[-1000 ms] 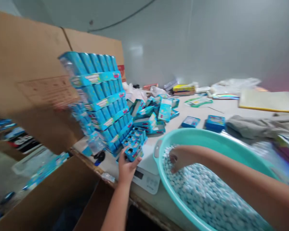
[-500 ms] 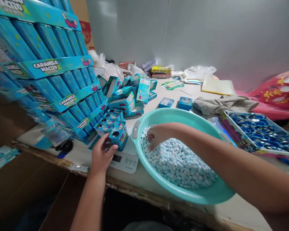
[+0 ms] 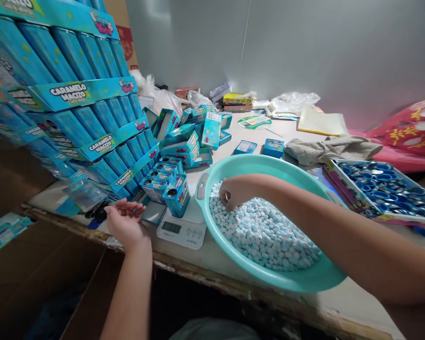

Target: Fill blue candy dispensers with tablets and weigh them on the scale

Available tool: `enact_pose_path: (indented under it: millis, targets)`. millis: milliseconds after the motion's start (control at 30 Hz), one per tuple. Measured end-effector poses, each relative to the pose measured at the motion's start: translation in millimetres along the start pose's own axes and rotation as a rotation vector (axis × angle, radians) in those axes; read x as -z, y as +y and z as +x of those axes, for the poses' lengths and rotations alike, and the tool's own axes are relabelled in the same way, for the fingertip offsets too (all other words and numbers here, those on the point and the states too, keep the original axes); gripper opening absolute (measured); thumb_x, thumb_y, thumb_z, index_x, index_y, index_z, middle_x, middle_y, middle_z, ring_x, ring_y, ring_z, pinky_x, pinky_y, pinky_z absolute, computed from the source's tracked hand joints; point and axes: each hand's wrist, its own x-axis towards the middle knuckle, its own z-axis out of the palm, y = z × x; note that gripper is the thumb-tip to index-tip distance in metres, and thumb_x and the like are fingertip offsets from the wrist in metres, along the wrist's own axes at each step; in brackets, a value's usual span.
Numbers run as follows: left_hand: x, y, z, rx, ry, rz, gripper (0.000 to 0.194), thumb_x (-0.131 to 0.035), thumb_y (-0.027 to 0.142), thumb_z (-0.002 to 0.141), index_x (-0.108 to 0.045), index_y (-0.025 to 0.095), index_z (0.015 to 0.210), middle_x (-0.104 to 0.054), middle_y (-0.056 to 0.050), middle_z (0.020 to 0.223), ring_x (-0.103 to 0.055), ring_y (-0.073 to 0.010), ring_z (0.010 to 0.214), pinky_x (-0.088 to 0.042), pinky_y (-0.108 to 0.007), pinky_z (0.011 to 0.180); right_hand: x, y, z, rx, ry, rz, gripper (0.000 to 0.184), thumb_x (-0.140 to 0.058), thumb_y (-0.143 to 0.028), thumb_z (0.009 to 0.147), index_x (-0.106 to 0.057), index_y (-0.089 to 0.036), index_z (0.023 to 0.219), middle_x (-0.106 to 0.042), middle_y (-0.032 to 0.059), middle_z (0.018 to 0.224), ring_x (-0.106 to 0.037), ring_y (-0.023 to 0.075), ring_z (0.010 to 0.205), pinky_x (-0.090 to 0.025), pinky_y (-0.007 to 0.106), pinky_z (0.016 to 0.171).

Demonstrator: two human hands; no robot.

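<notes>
My left hand (image 3: 126,223) is open, palm turned up and fingers loosely spread, with nothing in it. It hovers left of a white digital scale (image 3: 180,231), whose display I cannot read. A blue candy tin (image 3: 177,194) with a round dark opening on top stands upright on the scale. Inside a turquoise basin (image 3: 331,278), my right hand (image 3: 233,192) reaches into small pale blue and white candies (image 3: 269,236) near the left rim. Its fingers are curled closed, with a bit of white showing between them. Several similar tins (image 3: 155,186) stand just behind the scale.
Blue display boxes (image 3: 71,94) filled with tins rise in a stack at left. Loose cartons (image 3: 184,141) lie piled behind. Two blue tins (image 3: 273,148) and a grey cloth (image 3: 333,148) lie beyond the basin. A tray (image 3: 363,215) of blue lids stands right. Front table edge (image 3: 205,278) is worn.
My left hand has let go of the tin on the scale and moved left, opening palm up. My right hand stays in the candies, its fingers now more closed.
</notes>
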Motion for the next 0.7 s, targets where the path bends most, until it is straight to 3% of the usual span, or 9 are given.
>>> enact_pose_path:
  millis: [367, 700]
  targets:
    - [2.4, -2, 4, 0.078, 0.038, -0.063, 0.04, -0.053, 0.058, 0.082, -0.056, 0.018, 0.084, -0.052, 0.003, 0.062, -0.055, -0.0134, 0.057, -0.052, -0.028, 0.056, 22, 7, -24, 0.07, 0.424, -0.059, 0.012, -0.079, -0.016, 0.081, -0.077, -0.02, 0.092, -0.071, -0.0018, 0.088, -0.064, 0.0165, 0.076, -0.041, 0.024, 0.062]
    - [4.9, -4, 6, 0.052, 0.008, -0.033, 0.043, -0.045, 0.062, 0.085, -0.053, 0.019, 0.083, -0.049, 0.004, 0.06, -0.055, -0.0136, 0.056, -0.051, -0.027, 0.056, 21, 13, -20, 0.114, 0.54, -0.016, 0.008, -0.08, -0.014, 0.083, -0.076, -0.017, 0.09, -0.069, -0.0002, 0.081, -0.061, 0.0143, 0.071, -0.039, 0.025, 0.06]
